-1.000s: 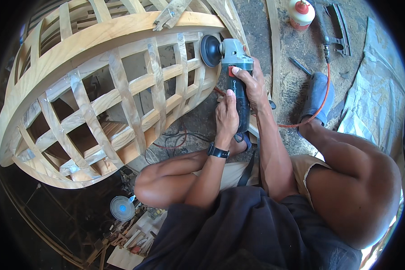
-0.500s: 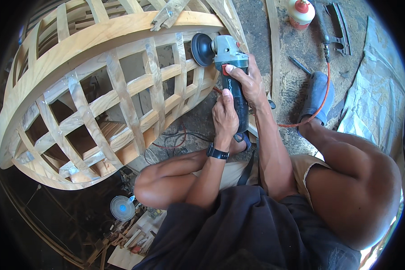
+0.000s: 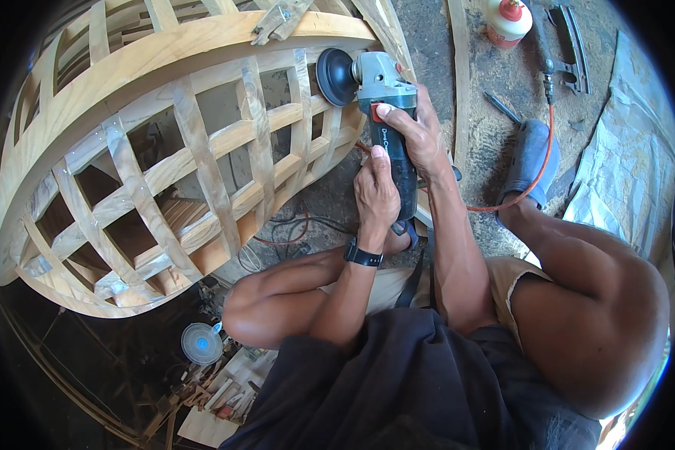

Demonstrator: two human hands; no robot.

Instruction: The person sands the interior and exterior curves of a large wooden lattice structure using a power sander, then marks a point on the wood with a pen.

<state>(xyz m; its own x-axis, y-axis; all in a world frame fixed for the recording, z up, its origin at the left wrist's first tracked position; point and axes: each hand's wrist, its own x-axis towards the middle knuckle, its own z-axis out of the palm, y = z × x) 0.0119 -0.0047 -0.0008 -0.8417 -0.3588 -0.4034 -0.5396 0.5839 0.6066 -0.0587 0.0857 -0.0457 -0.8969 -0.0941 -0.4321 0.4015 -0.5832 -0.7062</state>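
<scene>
An angle grinder (image 3: 386, 88) with a grey-green head, a black body and a red switch is held upright between my hands. My right hand (image 3: 420, 141) wraps its body from the right, the thumb resting on the switch. Lower down, my left hand (image 3: 376, 193) closes round the rear of the body from the left. The grinder's round black pad (image 3: 337, 77) faces the curved wooden lattice frame (image 3: 199, 135), close to its right end. Whether the pad touches the slats I cannot tell.
Toward the far right are a white bottle (image 3: 508, 28) with a red cap and an air tool (image 3: 570, 52) on an orange hose (image 3: 549, 142). A long wooden strip (image 3: 460, 82) lies beside the grinder. Wood scraps and a clear round lid (image 3: 202, 343) sit at lower left.
The grinder has shifted very slightly, its pad a touch farther up and left. Both hands keep their grip. The whole scene has moved a little in view.
</scene>
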